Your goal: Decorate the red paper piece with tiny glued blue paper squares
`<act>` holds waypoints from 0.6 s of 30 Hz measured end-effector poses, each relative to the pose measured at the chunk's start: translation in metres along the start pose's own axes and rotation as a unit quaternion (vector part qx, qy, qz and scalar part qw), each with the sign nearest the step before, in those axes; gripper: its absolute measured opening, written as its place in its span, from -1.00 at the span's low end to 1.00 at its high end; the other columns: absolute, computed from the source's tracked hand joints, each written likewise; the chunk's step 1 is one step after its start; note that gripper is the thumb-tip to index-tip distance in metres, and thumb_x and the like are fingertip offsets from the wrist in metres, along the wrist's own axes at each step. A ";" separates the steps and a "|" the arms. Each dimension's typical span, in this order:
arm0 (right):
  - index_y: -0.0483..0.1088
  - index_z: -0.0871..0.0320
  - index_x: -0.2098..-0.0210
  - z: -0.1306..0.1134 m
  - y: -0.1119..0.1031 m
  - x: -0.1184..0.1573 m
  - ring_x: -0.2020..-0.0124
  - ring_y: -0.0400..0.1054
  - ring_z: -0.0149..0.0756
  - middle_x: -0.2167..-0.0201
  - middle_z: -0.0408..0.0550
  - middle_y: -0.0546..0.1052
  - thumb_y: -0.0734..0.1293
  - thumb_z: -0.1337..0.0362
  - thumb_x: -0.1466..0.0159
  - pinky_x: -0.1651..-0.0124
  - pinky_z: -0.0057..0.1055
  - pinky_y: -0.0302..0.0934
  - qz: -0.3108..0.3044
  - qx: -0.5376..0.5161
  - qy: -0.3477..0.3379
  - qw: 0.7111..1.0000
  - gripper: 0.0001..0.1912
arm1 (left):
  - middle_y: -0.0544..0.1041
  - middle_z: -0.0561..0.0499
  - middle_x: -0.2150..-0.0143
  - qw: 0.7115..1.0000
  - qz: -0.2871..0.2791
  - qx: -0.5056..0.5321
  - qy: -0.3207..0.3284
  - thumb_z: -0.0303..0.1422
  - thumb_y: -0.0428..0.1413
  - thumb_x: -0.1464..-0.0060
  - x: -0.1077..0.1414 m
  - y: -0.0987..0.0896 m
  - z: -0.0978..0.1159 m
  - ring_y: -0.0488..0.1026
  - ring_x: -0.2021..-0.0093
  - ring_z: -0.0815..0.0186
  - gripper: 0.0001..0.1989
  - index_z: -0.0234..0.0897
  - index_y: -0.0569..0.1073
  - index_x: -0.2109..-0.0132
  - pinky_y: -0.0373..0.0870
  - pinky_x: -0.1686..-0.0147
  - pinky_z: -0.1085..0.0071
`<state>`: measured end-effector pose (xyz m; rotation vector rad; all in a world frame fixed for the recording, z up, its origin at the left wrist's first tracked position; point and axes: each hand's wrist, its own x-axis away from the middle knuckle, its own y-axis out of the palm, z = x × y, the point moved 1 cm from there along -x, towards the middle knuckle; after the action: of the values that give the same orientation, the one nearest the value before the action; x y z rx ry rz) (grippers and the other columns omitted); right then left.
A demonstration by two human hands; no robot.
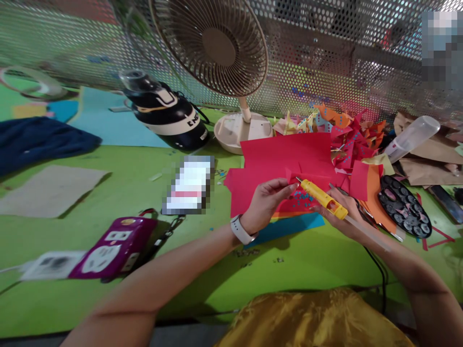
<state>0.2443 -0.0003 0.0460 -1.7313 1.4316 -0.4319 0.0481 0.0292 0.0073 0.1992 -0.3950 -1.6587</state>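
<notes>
My right hand [334, 219] is wrapped round a yellow hot glue gun [320, 195], its nozzle pointing up and left. A pale glue stick [367, 234] sticks out of the gun's back end. My left hand [267, 200], with a white band [239, 230] on the wrist, is closed in a pinch right by the nozzle tip. What its fingertips hold is too small to make out. Beneath both hands lie red paper sheets [285, 152] with small blue bits [303, 198] scattered on them. A blue sheet [289, 230] shows under the red ones.
Behind the red sheets stand a fan [219, 46] and a heap of cut paper pieces [352, 135]. To the right are a clear bottle [414, 137] and a black palette [405, 207]. On the left are a phone [190, 185], a black bottle [173, 115] and a purple power strip [115, 246].
</notes>
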 end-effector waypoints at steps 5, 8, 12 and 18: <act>0.21 0.07 0.51 0.003 0.001 0.000 0.59 0.24 -0.33 0.58 -0.13 0.33 0.24 -0.08 -0.23 0.53 -0.39 0.04 -0.006 0.001 0.006 1.000 -0.62 | 0.54 0.08 0.44 1.000 0.005 -0.013 0.007 -0.21 0.35 0.22 0.000 0.000 0.000 0.44 0.43 0.41 -0.74 -0.27 0.53 0.41 0.49 0.31 0.43; 0.21 0.06 0.50 0.005 0.002 0.000 0.59 0.23 -0.34 0.59 -0.14 0.32 0.24 -0.09 -0.23 0.53 -0.39 0.04 -0.007 -0.003 0.003 1.000 -0.62 | 0.52 0.09 0.45 1.000 0.008 -0.017 0.009 -0.22 0.35 0.22 0.000 0.000 0.000 0.43 0.44 0.42 -0.75 -0.27 0.53 0.42 0.48 0.33 0.44; 0.22 0.05 0.50 0.005 0.002 0.000 0.59 0.23 -0.35 0.58 -0.14 0.33 0.23 -0.10 -0.23 0.52 -0.39 0.04 -0.009 0.003 0.007 1.000 -0.62 | 0.51 0.11 0.46 1.000 0.010 -0.019 0.013 -0.24 0.35 0.22 0.000 -0.001 0.000 0.43 0.46 0.44 -0.77 -0.26 0.53 0.43 0.47 0.35 0.47; 0.18 0.05 0.50 0.004 0.003 0.001 0.58 0.24 -0.34 0.57 -0.14 0.33 0.24 -0.07 -0.24 0.52 -0.39 0.07 -0.004 0.001 -0.002 1.000 -0.63 | 0.53 0.10 0.45 1.000 0.006 -0.013 0.023 -0.24 0.35 0.19 -0.001 -0.002 -0.001 0.44 0.45 0.43 -0.78 -0.25 0.55 0.41 0.48 0.35 0.48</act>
<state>0.2456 0.0006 0.0415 -1.7362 1.4210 -0.4348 0.0470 0.0301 0.0052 0.2148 -0.3387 -1.6445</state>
